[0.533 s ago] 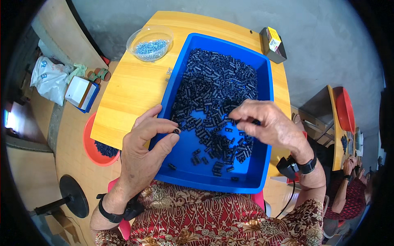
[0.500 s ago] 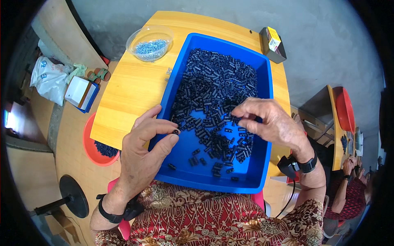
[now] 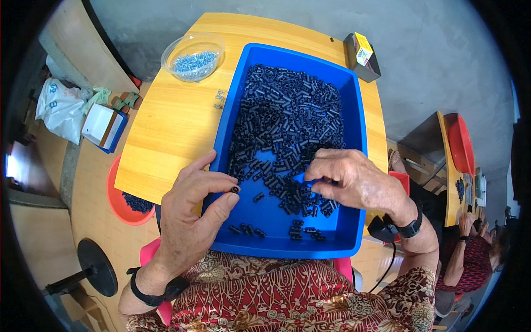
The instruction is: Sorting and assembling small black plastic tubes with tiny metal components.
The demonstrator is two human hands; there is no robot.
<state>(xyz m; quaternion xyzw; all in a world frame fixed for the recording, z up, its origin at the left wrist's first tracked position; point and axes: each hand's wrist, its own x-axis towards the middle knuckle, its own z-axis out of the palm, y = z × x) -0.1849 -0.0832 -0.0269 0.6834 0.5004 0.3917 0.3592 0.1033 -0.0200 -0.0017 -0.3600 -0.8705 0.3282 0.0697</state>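
Note:
A deep blue tray (image 3: 358, 110) on the yellow table holds a great heap of small black tubular plastic pieces (image 3: 293, 102). Over the tray's near left rim, my left hand (image 3: 193, 205) pinches one black tubular piece (image 3: 235, 190) between thumb and forefinger, its round end showing. My right hand (image 3: 357, 180) is above the right part of the tray, at the near edge of the heap, with thumb and fingers bent together; whatever they may hold is hidden. Several loose pieces (image 3: 247, 229) lie on the tray floor close to me.
A clear round bowl (image 3: 166, 58) of small silvery screws stands at the table's (image 3: 160, 127) far left, with a few screws (image 3: 220, 98) beside the tray. A dark box (image 3: 365, 71) sits at the far right corner. A red basin (image 3: 113, 193) is below left. Another person (image 3: 467, 257) works at right.
My right hand has moved slightly down and nearer to the heap's near edge. Loose pieces near the tray's front have shifted into small groups. My left hand keeps its pinch on the piece.

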